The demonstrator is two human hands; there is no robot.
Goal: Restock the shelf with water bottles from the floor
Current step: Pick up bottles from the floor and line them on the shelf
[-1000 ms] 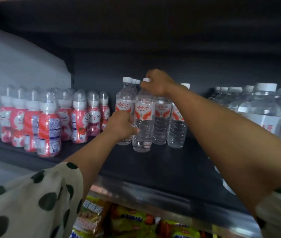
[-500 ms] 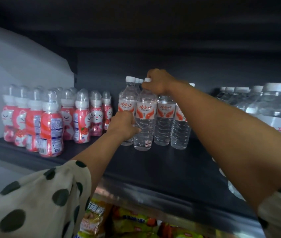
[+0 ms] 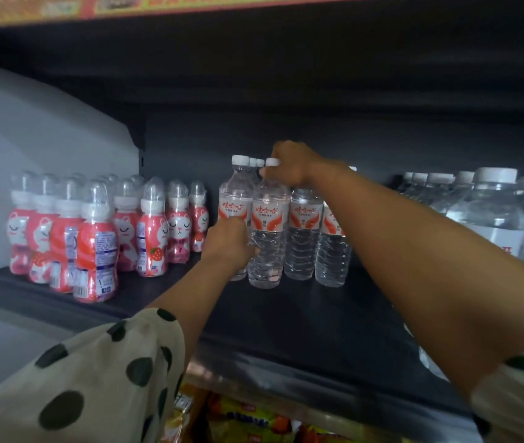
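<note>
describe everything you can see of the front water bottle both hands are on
The front water bottle is clear ribbed plastic, filled with water, with a white cap and a white label bearing orange wings and red characters. It stands upright on the dark shelf, ahead of its matching neighbours. The left hand grips its lower body; the right hand holds its neck at the cap.

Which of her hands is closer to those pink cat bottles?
The left hand. It grips a water bottle low down, just right of the pink cat bottles. The right hand is farther right and higher, on the bottle tops.
</note>
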